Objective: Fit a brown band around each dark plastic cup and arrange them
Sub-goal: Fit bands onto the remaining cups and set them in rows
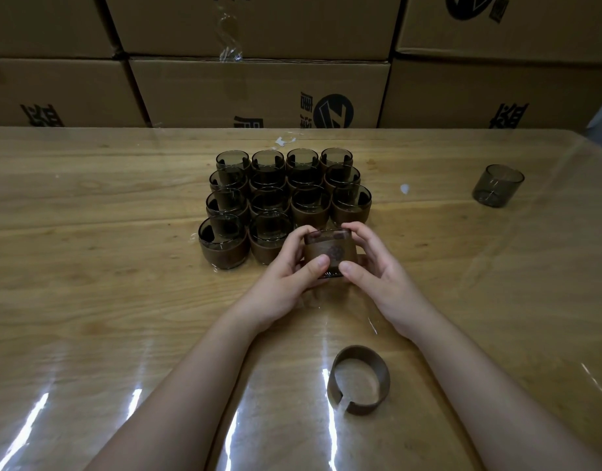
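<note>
A dark plastic cup (pixel 328 250) with a brown band around it sits between both hands, just above the table. My left hand (pixel 286 280) grips its left side, thumb on the front. My right hand (pixel 374 266) grips the right side, fingers curled over the rim. Behind them, several banded cups (pixel 282 195) stand in tidy rows. A loose brown band (pixel 359 379), split at the front, lies on the table near me. One bare dark cup (pixel 498 185) stands alone at the far right.
The wooden table (pixel 105 266) has a glossy clear cover. Stacked cardboard boxes (pixel 258 90) form a wall along its far edge. Small white scraps (pixel 404 188) lie near the cup rows.
</note>
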Demonstrator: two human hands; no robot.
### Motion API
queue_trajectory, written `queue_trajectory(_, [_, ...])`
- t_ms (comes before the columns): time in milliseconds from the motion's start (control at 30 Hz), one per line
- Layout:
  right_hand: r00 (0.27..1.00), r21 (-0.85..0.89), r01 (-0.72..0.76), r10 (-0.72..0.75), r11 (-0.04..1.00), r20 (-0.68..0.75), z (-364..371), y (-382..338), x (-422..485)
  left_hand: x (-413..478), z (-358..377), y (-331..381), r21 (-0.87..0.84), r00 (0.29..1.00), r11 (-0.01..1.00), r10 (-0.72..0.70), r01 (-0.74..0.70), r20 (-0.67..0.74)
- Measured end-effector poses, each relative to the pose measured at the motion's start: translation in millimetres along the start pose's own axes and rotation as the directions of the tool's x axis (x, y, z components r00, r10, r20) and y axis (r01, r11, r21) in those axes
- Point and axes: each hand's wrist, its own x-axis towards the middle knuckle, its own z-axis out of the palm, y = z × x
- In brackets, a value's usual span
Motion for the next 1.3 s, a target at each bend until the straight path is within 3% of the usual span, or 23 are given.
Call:
queue_trajectory(467, [1.0,-0.009,-0.005,0.005,1.0,-0.025,1.2,0.1,0.9,2.2,-0.1,-3.1,-0.016,1.0,1.0,0.018,-0.018,-0.025])
queue_trajectory(667, [0.996,0.053,-0.03,0.035,0.998,-0.084,1.1,-0.2,1.7,4.3,0.5,-5.0,-0.167,0.995,0.986,-0.035,0.018,-0.098])
queue_trajectory(867, [0.996,0.031,-0.001,0.004,1.0,-0.088,2.6,-0.6,1.8,3.9,-0.6,-5.5,-0.11,0.995,0.992,-0.068,0.061,-0.067])
queue_trajectory(1300, [0.989,0.003,0.027,-0.026,1.0,-0.148,5.1,1.3,0.5,-0.1,1.4,1.0,0.029,0.993,1.0,0.015,-0.012,-0.113])
